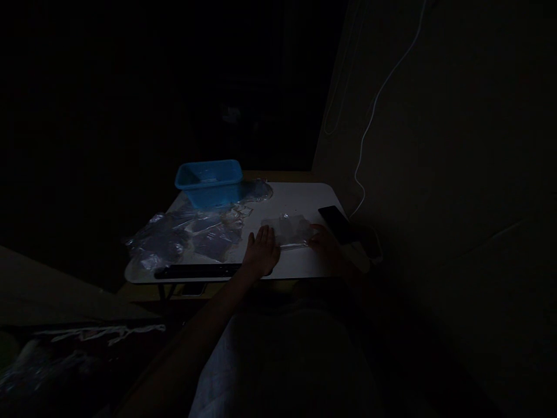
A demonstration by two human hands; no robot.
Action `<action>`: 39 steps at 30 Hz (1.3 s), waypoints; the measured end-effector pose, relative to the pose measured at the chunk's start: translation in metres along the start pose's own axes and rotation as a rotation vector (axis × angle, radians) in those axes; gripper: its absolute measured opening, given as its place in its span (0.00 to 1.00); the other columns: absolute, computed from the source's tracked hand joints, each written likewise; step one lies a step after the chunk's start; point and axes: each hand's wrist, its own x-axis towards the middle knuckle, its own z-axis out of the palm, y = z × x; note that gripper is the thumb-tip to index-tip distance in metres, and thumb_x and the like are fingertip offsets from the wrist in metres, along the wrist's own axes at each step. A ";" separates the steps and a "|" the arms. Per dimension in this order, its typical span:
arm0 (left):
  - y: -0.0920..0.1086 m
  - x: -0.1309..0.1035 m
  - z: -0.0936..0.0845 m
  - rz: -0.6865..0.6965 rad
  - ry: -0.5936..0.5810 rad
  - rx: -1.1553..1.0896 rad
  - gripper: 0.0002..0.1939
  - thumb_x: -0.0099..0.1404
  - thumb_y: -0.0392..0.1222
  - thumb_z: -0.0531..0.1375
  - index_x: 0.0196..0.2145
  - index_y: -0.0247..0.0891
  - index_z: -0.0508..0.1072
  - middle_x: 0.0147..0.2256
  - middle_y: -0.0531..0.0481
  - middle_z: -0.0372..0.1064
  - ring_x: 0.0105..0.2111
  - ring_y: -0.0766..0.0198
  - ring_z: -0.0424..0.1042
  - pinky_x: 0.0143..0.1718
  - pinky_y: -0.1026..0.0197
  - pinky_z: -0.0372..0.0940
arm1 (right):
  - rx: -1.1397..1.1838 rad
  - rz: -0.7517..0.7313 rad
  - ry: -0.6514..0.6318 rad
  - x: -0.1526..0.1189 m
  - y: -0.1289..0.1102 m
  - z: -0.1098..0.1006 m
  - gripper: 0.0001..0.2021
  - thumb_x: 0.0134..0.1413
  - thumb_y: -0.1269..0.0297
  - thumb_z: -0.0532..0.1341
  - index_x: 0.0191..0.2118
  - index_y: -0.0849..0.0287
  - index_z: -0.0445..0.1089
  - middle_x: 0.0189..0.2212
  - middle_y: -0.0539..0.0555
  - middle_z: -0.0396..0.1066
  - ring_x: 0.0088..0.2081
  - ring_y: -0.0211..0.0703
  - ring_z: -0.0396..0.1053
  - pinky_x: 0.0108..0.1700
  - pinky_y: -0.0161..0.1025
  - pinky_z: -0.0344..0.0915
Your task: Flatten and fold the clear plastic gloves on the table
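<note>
A clear plastic bag (290, 231) lies flat on the white table, with a shiny fold along its near edge. My left hand (262, 251) rests palm down at the bag's left side, its fingers stretched out flat. At the opposite side, my right hand (321, 238) is in deep shadow, its fingers bent and closed on the bag's right edge. Whatever the bag may contain is too dim to make out.
Left on the white table (287, 200) are crumpled clear plastic bags (163, 238) and a blue plastic basket (213, 191). A long black bar (195, 271) lies along the front edge. Toward the right lies a dark flat phone-like object (336, 223); a white cable (369, 119) hangs by the wall.
</note>
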 end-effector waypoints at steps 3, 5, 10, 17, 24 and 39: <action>0.000 -0.001 -0.001 -0.001 -0.012 -0.004 0.28 0.65 0.44 0.40 0.60 0.27 0.48 0.60 0.34 0.43 0.61 0.52 0.42 0.57 0.44 0.42 | 0.023 -0.026 -0.009 0.001 0.006 -0.002 0.21 0.40 0.68 0.59 0.46 0.56 0.63 0.23 0.46 0.68 0.29 0.41 0.68 0.35 0.38 0.65; 0.000 -0.001 -0.003 0.003 -0.015 -0.004 0.28 0.64 0.43 0.41 0.59 0.26 0.48 0.60 0.34 0.43 0.61 0.51 0.42 0.57 0.44 0.42 | -0.001 -0.031 -0.007 0.001 0.008 -0.005 0.20 0.40 0.70 0.57 0.45 0.57 0.64 0.25 0.47 0.68 0.29 0.41 0.68 0.35 0.38 0.65; 0.000 0.000 -0.005 0.000 -0.043 -0.025 0.29 0.64 0.44 0.41 0.59 0.26 0.48 0.61 0.35 0.42 0.61 0.52 0.42 0.57 0.43 0.42 | -0.184 -0.081 0.157 -0.004 0.003 -0.005 0.17 0.46 0.71 0.50 0.43 0.61 0.67 0.37 0.58 0.71 0.39 0.45 0.68 0.45 0.44 0.64; 0.001 0.001 -0.006 0.002 -0.062 -0.018 0.31 0.64 0.48 0.41 0.59 0.25 0.48 0.61 0.34 0.41 0.61 0.52 0.40 0.57 0.42 0.40 | -0.458 -0.553 -0.067 -0.016 -0.032 0.030 0.21 0.56 0.67 0.46 0.54 0.64 0.60 0.56 0.60 0.58 0.59 0.46 0.51 0.59 0.49 0.47; -0.009 0.003 -0.009 0.024 -0.083 0.023 0.34 0.63 0.54 0.43 0.59 0.28 0.49 0.61 0.36 0.41 0.61 0.53 0.42 0.57 0.45 0.41 | -0.683 -0.513 -0.161 -0.014 -0.027 0.038 0.24 0.60 0.57 0.44 0.57 0.64 0.55 0.58 0.62 0.53 0.60 0.50 0.48 0.59 0.55 0.41; -0.013 0.003 -0.001 0.000 -0.013 0.081 0.37 0.62 0.59 0.41 0.59 0.28 0.49 0.61 0.37 0.44 0.61 0.52 0.43 0.57 0.48 0.43 | -0.787 -0.175 0.036 -0.019 -0.020 0.036 0.31 0.59 0.52 0.41 0.57 0.75 0.54 0.58 0.71 0.52 0.59 0.56 0.48 0.57 0.55 0.44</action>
